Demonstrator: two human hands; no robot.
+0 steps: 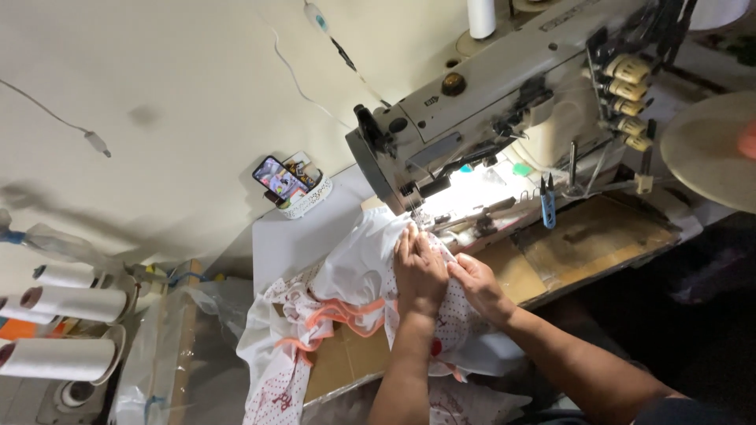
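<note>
Here, closest to the camera, both forearms reach up and away from the body, converging on the white dotted fabric (358, 271) that lies bunched over the sewing table (291, 236) and spills off its near edge, with coral trim showing in the folds. The left hand (419, 271) lies flat, palm down, fingers held together and stretched toward the needle area, pressing the cloth onto the bed. The right hand (478, 285) sits just beside it, touching it at the thumb side, fingers curled and pinching a fold of the same cloth.

The main hazard, as I judge it, is how near the left fingertips (409, 234) come to the needle and presser foot (415, 206): a small push forward could bring a finger under the needle. The loose heap hanging off the table could also drag, pulling the seam crooked or bunching a second layer under the foot.

Farther off, blue thread snips (547, 201) rest on the machine bed, a phone (278, 179) stands in a small white holder, and the sewing machine (504, 102) rises behind.
</note>
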